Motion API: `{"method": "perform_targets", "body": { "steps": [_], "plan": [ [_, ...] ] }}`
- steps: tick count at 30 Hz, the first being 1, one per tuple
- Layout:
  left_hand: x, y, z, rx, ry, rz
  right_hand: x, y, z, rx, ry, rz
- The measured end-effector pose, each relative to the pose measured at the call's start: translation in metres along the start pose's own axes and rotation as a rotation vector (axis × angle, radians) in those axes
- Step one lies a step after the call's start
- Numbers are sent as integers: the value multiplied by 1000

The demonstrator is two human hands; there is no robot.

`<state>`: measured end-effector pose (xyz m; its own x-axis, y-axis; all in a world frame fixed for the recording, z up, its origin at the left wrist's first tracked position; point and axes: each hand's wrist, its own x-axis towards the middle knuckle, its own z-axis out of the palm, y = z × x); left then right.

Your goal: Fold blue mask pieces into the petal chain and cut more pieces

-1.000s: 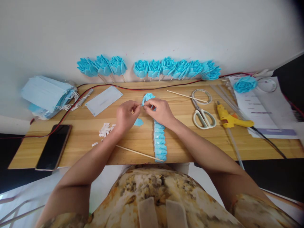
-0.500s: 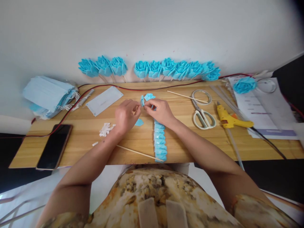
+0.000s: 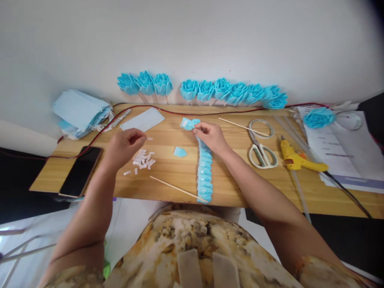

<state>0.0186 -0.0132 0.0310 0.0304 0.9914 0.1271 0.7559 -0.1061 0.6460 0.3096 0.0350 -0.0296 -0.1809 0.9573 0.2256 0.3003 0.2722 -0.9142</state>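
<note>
One pleated blue strip (image 3: 205, 172) runs near-to-far on the table (image 3: 226, 188), its far end turned left; the right hand (image 3: 213, 139) clamps its fingers there, the left hand (image 3: 121, 150) pinches a small white tab (image 3: 149, 139).

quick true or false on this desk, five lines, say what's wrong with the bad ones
1. The right hand grips the pleated blue strip near its far end. True.
2. The left hand holds the scissors. False: it pinches a small pale piece; the scissors lie on the table.
3. A blue flower lies on the papers at the right. True.
4. The phone lies beside the glue gun. False: the phone is near the table's left end, the glue gun toward the right.
5. The glue gun is yellow. True.
</note>
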Motion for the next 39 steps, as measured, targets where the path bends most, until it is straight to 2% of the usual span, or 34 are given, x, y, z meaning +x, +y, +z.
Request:
{"method": "perform_targets", "body": {
  "steps": [3, 6, 13, 17, 22, 25, 28, 31, 35, 39],
  "plan": [
    [-12, -25, -8, 110, -137, -9, -1, -1, 2, -13, -18, -17],
    [-14, -41, -7, 151, -239, 15, -1, -3, 3, -29, -27, -31],
    [-9, -52, 3, 127, -225, 12, -3, -7, 3, -70, -38, -44],
    [-10, -55, 5, 132, -234, 55, -3, -8, 3, -81, -42, -34],
    [-6, -46, 5, 34, -183, 157, -4, -7, 3, -75, -53, -35],
    [3, -29, 10, -60, -136, 217, -5, -8, 4, -65, -84, -35],
    [14, -9, 17, -98, -141, 272, -5, -9, 3, -70, -93, -40],
    [21, 3, 24, -88, -150, 239, -5, -10, 2, -61, -81, -31],
    [26, 3, 28, -88, -96, 162, -5, -12, 1, -56, -93, -29],
    [22, -11, 20, -90, -88, 87, -5, -13, 0, -57, -97, -28]
  ]
}}
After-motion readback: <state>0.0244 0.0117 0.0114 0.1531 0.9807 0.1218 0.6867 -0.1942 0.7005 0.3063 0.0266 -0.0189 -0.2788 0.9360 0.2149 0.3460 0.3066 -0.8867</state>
